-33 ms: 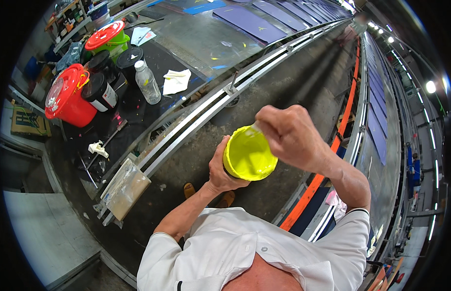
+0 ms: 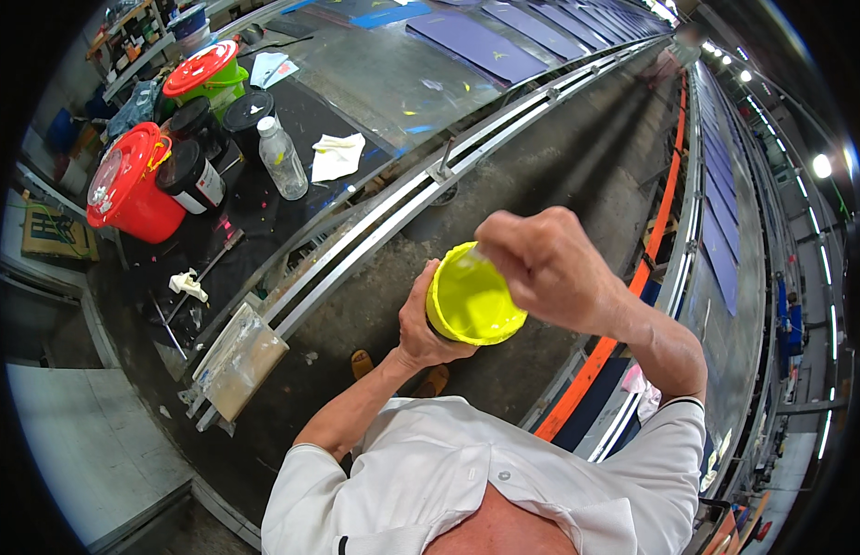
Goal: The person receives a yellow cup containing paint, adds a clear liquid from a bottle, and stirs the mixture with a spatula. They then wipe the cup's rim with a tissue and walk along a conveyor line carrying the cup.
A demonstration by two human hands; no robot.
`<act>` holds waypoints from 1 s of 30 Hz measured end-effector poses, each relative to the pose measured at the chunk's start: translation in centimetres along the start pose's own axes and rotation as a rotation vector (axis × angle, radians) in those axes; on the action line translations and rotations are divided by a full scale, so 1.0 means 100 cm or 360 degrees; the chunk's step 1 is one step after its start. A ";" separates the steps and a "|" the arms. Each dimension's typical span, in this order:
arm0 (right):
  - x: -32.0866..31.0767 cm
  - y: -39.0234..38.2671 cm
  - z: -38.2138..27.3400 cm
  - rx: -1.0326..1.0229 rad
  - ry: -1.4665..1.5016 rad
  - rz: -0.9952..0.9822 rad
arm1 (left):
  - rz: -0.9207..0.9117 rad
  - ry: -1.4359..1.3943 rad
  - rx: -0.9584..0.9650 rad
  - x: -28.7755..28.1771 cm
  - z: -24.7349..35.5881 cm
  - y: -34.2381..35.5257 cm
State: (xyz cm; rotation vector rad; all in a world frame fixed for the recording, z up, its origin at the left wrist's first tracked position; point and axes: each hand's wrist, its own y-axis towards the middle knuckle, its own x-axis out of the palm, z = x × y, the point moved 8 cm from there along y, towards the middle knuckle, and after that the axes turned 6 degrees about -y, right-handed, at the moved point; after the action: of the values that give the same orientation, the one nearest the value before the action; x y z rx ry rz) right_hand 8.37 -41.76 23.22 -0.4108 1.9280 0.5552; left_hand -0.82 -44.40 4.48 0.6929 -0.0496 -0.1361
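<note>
My left hand point(image 2: 421, 324) is wrapped round the side of a tub of bright yellow paint point(image 2: 469, 305), holding it upright in front of my white shirt. Above the tub's right side, my right hand point(image 2: 546, 268) has its fingers closed on a pale stirrer point(image 2: 485, 254), which dips toward the paint. The stirrer is mostly hidden and slightly blurred, so its exact shape is unclear. My feet in tan footwear point(image 2: 435, 377) show on the floor below the tub.
At left, a dark bench holds red point(image 2: 134, 185) and green point(image 2: 225, 88) buckets, black tubs point(image 2: 190, 180), a bottle point(image 2: 284, 162) and rags point(image 2: 336, 155). Metal rails point(image 2: 393, 213) and an orange beam point(image 2: 587, 370) flank the aisle point(image 2: 541, 166). Purple panels point(image 2: 476, 46) line long tables. A person point(image 2: 680, 60) is far along.
My right hand has shifted slightly left and down over the paint, with the stirrer still in it. My left hand and the tub are almost unmoved.
</note>
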 end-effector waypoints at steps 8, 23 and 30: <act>-0.013 -0.014 -0.005 -0.0383 0.0087 -0.0362 | -0.0022 -0.0103 0.0021 -0.010 -0.001 0.003; -0.002 -0.046 0.029 0.0253 0.0594 -0.0317 | 0.0007 0.0084 0.0063 -0.018 -0.011 0.005; -0.010 -0.032 0.018 -0.0186 -0.0149 0.0188 | -0.0053 -0.0063 -0.0024 -0.009 -0.017 0.001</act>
State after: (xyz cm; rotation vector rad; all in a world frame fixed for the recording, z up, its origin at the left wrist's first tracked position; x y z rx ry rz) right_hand 11.77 -43.42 22.92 -0.3405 1.8436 0.7543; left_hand -1.53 -43.12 3.23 0.6764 -0.0754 -0.1818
